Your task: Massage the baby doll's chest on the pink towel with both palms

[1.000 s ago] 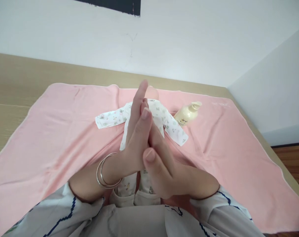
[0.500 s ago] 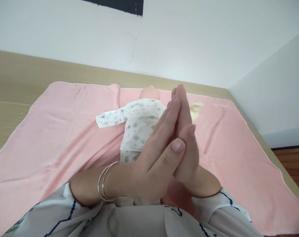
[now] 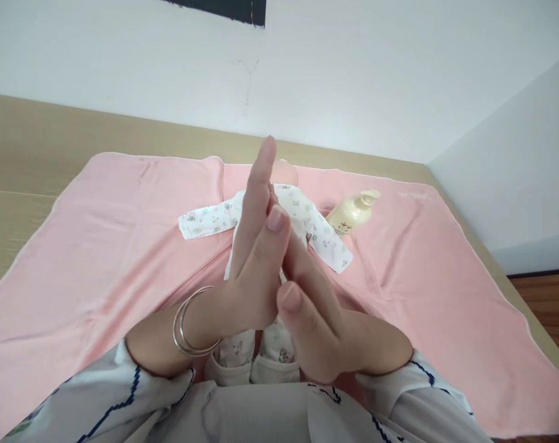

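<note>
Above a pink blanket (image 3: 422, 277), right in front of the person, the left hand (image 3: 254, 271) and the right hand (image 3: 314, 320) meet palm to palm, fingers stretched straight, so the grip is simply hand against hand, the left one reaching a little farther forward. Two thin bangles (image 3: 175, 329) ring the left wrist. Beyond and beneath the hands, a small figure (image 3: 294, 202) in printed white clothes lies on the blanket, its middle hidden from me. A cream pump bottle (image 3: 353, 212) is just beside its right-side sleeve.
</note>
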A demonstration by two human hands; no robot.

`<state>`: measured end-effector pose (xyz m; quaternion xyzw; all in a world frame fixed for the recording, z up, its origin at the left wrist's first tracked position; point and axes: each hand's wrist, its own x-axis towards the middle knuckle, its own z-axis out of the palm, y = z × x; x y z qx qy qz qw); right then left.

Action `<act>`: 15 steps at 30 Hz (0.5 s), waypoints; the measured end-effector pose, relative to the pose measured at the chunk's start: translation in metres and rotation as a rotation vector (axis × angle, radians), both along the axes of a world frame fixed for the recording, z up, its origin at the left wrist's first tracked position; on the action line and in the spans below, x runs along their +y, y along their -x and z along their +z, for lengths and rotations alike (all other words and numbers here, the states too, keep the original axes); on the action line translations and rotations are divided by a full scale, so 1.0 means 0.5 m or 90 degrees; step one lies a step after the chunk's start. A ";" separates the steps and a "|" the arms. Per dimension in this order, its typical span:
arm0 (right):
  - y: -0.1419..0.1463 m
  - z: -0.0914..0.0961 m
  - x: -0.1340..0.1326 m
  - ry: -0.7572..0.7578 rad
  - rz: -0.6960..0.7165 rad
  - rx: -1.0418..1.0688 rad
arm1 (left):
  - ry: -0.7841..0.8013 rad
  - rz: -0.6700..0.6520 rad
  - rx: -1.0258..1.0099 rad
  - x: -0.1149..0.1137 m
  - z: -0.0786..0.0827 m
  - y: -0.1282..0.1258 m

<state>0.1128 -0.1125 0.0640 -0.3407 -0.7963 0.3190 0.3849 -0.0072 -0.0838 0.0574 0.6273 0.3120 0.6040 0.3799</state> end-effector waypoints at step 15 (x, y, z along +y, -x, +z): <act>-0.052 0.020 0.044 -0.023 -0.251 0.061 | -0.051 -0.245 0.055 -0.059 -0.001 -0.058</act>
